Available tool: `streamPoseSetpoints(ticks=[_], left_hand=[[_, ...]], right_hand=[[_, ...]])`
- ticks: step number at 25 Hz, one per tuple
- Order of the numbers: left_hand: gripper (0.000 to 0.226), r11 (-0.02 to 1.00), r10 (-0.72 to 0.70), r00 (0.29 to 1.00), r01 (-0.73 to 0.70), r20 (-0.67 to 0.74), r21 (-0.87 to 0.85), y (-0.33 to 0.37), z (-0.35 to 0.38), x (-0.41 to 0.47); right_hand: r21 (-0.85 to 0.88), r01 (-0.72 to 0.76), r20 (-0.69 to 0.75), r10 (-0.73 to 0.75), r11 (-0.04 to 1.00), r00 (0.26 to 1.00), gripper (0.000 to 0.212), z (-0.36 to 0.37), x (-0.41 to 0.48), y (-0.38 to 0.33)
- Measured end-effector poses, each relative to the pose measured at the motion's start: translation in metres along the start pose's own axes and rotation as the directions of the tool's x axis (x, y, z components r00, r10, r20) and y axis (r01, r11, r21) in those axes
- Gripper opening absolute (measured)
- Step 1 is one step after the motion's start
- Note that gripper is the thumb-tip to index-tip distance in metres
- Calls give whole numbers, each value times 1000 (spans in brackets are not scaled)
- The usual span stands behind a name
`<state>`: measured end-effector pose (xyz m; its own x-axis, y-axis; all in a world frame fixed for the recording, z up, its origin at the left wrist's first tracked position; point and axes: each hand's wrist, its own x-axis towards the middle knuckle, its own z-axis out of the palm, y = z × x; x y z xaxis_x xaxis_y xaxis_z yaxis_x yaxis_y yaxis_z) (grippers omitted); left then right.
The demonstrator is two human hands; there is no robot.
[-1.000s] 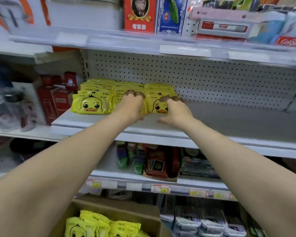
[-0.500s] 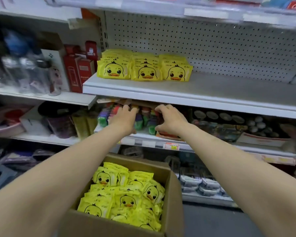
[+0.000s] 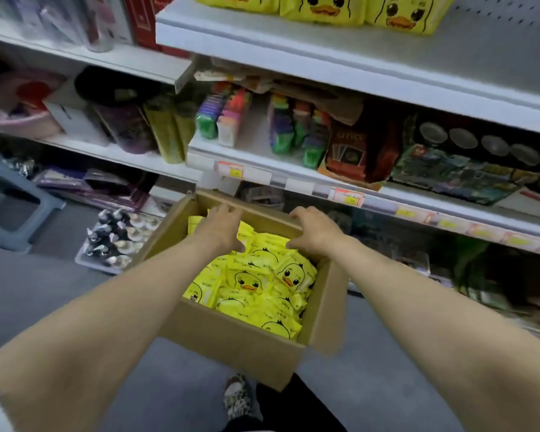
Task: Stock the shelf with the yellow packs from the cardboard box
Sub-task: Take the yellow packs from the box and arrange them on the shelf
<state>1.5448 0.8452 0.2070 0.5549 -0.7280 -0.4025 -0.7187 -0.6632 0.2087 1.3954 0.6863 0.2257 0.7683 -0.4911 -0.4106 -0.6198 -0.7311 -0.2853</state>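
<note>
An open cardboard box (image 3: pixel 231 335) stands on the floor below me, holding several yellow packs (image 3: pixel 256 282) printed with a duck face. My left hand (image 3: pixel 220 227) reaches into the far part of the box, fingers spread over the packs there and holding nothing. My right hand (image 3: pixel 314 230) hovers over the box's far right side, fingers loosely spread and empty. At the top of the view, a row of the same yellow packs (image 3: pixel 321 7) stands at the front of the white shelf (image 3: pixel 309 57).
Under that shelf, a lower shelf (image 3: pixel 293 179) carries coloured card packs, a red box and toy sets. Left shelves hold bottles and boxes. A grey stool (image 3: pixel 10 207) and a tray of small items (image 3: pixel 116 238) sit on the floor to the left. My shoe (image 3: pixel 237 397) is below the box.
Both hands have come down from the row of packs on the shelf, past the lower shelf, into the box. The view has tilted downward with them.
</note>
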Motion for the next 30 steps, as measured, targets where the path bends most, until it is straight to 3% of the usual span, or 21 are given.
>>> streamPoseSetpoints(ticks=[6, 12, 16, 19, 22, 25, 27, 30], left_hand=[[87, 988, -142, 967, 150, 214, -23, -34, 77, 24], [84, 966, -197, 940, 234, 278, -109, -38, 122, 52], [81, 948, -213, 944, 262, 252, -181, -31, 139, 78], [82, 943, -277, 955, 292, 106, -163, -35, 140, 98], [87, 936, -328, 944, 323, -17, -142, -50, 141, 114], [86, 939, -332, 941, 325, -60, -111, -66, 141, 127], [83, 938, -339, 940, 336, -27, -79, -74, 140, 134], [78, 945, -326, 945, 325, 22, 34, -82, 140, 142]], right_hand=[[63, -97, 208, 82, 993, 975, 76, 74, 46, 39], [115, -281, 330, 230, 953, 915, 86, 119, 92, 80], [137, -365, 415, 282, 921, 865, 92, 141, 110, 98], [134, -359, 442, 269, 923, 856, 95, 153, 121, 100], [49, -298, 408, 253, 953, 877, 64, 158, 129, 103], [141, -184, 353, 124, 973, 927, 28, 159, 134, 92], [280, -104, 305, 14, 954, 952, 24, 159, 138, 82], [412, -143, 311, 9, 900, 950, 26, 155, 146, 74]])
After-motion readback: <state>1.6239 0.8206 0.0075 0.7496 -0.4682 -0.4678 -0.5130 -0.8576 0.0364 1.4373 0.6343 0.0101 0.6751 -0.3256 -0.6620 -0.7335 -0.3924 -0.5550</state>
